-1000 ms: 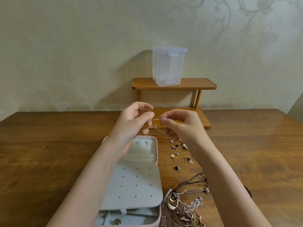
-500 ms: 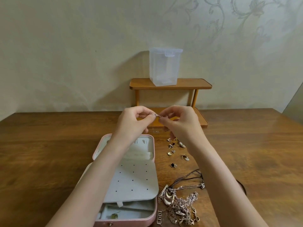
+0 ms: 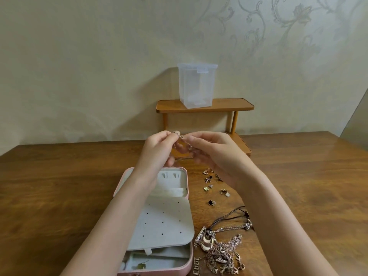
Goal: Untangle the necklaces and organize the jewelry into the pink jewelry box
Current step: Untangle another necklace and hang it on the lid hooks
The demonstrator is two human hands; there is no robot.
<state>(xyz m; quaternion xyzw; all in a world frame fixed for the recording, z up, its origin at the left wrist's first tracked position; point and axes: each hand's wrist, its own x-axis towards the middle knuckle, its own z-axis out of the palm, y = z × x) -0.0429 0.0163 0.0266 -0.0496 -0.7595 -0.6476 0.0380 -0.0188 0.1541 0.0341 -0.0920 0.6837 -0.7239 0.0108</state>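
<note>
spanning both hands (image 3: pixel 191 150), chain (image 3: pixel 184 139) near-horizontal

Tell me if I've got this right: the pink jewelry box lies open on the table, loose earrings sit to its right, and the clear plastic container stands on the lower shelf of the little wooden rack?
Not quite: the head view shows the clear plastic container on the wooden rack's top shelf. The rest holds: the pink jewelry box lies open, loose earrings to its right.

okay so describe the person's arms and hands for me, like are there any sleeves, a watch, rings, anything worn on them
Both forearms are bare right down to the bottom edge of the picture: no sleeves or cuffs show. Neither wrist carries a watch or bracelet. The left hand and the right hand have no gloves. Whether any finger wears a ring cannot be told, since the fingertips are slightly blurred.
</note>
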